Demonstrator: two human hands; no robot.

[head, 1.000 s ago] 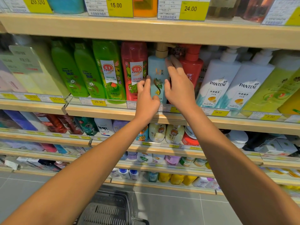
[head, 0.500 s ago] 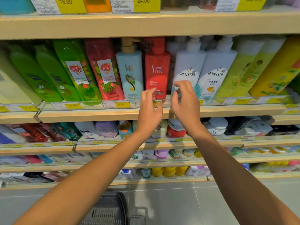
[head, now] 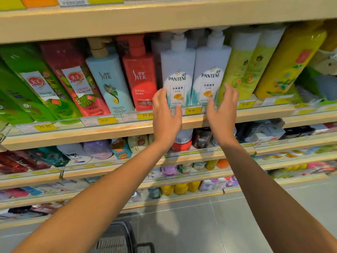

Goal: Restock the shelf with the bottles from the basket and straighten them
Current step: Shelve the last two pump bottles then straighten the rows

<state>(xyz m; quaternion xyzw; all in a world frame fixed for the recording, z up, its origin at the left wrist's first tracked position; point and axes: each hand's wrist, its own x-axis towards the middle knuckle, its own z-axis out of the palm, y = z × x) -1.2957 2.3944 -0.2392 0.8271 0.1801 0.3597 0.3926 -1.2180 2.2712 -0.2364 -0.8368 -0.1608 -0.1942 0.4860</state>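
Two white Pantene pump bottles stand side by side on the shelf (head: pixel 76 133): the left one (head: pixel 177 70) and the right one (head: pixel 209 68). My left hand (head: pixel 165 114) is open, fingertips at the lower left edge of the left Pantene bottle. My right hand (head: pixel 223 112) is open, fingers beside the lower right edge of the right Pantene bottle. Left of them stand a red Slek bottle (head: pixel 139 75) and a light blue Slek bottle (head: pixel 109 79). The dark basket (head: pixel 116 238) sits on the floor below, only its top in view.
Green (head: pixel 34 84) and red (head: pixel 74 79) bottles lean at the left; yellow-green (head: pixel 244 66) and yellow (head: pixel 290 61) bottles lean at the right. Price tags line the shelf edge. Lower shelves hold jars and small bottles. Grey tiled floor lies below.
Both hands left the light blue and red Slek bottles and moved right, spreading either side of the two Pantene bottles. The view shifted right with them.
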